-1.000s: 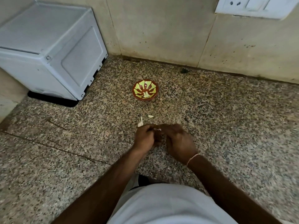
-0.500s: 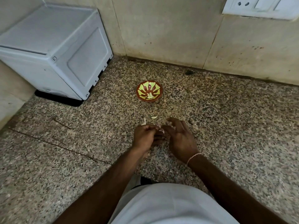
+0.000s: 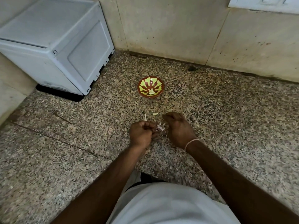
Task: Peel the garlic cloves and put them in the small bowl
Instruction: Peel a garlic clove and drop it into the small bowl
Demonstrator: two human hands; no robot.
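Note:
The small red-brown bowl (image 3: 151, 89) with a yellow-green pattern stands on the speckled granite counter (image 3: 226, 118), and one pale peeled clove (image 3: 151, 92) lies in it. Nearer to me, my left hand (image 3: 141, 133) grips a garlic clove (image 3: 160, 127); its papery skin flares out past my fingertips. My right hand (image 3: 179, 128) is just right of it, fingers curled with the tips bunched together; nothing shows between them. Two loose bits of garlic skin (image 3: 155, 113) lie on the counter between my hands and the bowl.
A pale grey boxy appliance (image 3: 56, 42) fills the back left corner. A tiled wall (image 3: 178, 29) runs behind the bowl, with a switch plate (image 3: 265, 3) at the top right. A seam (image 3: 53, 138) crosses the counter on the left.
My right hand has drawn back from the clove, up and to the right, and curled its fingers. The left hand still holds the clove. The camera has tilted slightly.

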